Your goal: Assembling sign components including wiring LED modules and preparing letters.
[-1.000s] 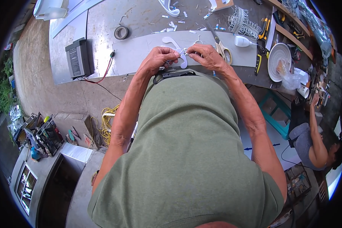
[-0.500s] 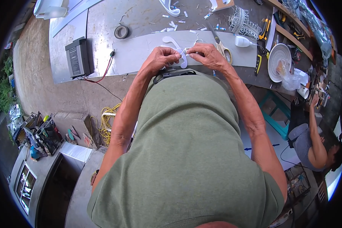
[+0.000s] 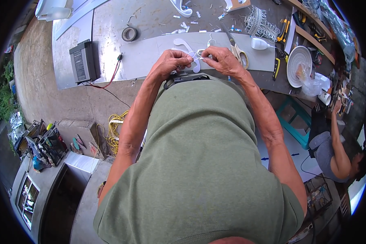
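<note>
Over the near edge of a grey sheet (image 3: pixel 150 44), both my hands are closed in pinches a short gap apart. My left hand (image 3: pixel 175 62) and my right hand (image 3: pixel 223 60) grip a thin white wire (image 3: pixel 197 54), which loops between the fingertips. Just behind and partly under the wire lies a curved white cut-out piece (image 3: pixel 183 42). Its lower end shows between my hands. The wire's farther end curls onto the sheet beyond my right fingers. Scissors (image 3: pixel 242 55) with pale handles lie right of my right hand.
At left stands a black battery (image 3: pixel 83 63) with red and black leads. A tape roll (image 3: pixel 129 34), scattered white scraps, a bundle of white wired modules (image 3: pixel 260 23) and a white corded device (image 3: pixel 260 44) lie behind. Rightward are a yellow-black cutter (image 3: pixel 276 68), a round white dish (image 3: pixel 297 61) and another person (image 3: pixel 331 150).
My right hand has shifted very slightly to the right, and the wire loop between my fingertips has changed shape a little. My left hand stays almost where it was.
</note>
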`<state>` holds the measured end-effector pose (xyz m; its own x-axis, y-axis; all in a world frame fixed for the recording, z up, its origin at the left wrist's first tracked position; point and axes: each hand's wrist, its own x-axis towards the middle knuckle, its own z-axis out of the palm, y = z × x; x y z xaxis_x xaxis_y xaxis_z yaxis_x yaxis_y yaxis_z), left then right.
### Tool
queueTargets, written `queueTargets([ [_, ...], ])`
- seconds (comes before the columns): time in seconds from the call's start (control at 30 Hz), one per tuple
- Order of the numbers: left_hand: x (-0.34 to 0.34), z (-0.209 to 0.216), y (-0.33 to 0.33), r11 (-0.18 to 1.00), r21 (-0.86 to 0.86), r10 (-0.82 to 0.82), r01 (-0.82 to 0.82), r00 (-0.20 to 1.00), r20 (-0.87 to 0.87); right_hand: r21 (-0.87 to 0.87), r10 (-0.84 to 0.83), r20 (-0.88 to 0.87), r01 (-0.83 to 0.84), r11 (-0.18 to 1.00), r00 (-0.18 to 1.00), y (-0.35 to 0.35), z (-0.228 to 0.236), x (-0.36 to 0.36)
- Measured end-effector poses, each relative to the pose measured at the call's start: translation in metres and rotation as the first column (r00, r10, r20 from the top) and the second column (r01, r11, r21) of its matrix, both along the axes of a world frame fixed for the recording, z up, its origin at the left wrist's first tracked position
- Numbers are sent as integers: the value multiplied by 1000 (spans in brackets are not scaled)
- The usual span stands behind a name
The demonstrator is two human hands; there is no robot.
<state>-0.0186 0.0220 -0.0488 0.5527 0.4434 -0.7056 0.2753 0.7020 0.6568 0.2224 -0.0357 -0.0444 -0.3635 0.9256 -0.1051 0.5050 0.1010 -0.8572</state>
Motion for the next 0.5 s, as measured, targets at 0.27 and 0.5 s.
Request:
queueTargets([
  [0.27, 1, 1, 0, 995, -61, 77, -76, 997, 22, 46, -45, -17, 46, 998, 999, -4, -5, -2],
  [0.5, 2, 3, 0, 990, -95, 102, -101, 995, 9, 73, -112, -139, 123, 990, 984, -5, -1, -5],
])
